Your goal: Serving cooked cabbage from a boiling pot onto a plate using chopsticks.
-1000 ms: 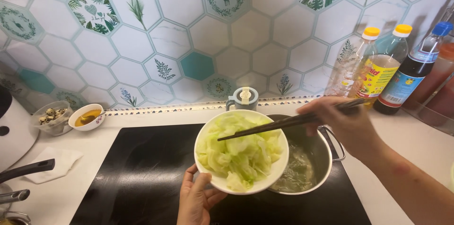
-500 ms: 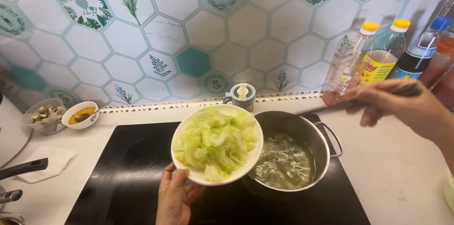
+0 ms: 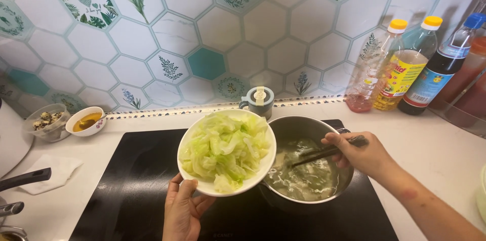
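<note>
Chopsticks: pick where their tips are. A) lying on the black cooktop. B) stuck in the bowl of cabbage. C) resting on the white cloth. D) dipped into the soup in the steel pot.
D: the right hand holds the chopsticks with their tips down in the soup of the steel pot, beside the bowl of cabbage that the left hand holds.

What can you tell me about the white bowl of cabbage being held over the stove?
The white bowl is round, smooth and glossy, probably ceramic, heaped with pale green cabbage pieces. The left hand holds it from below at its near edge, above the black cooktop. Its right rim overlaps the edge of the steel pot; whether they touch is unclear. It looks about level.
</note>
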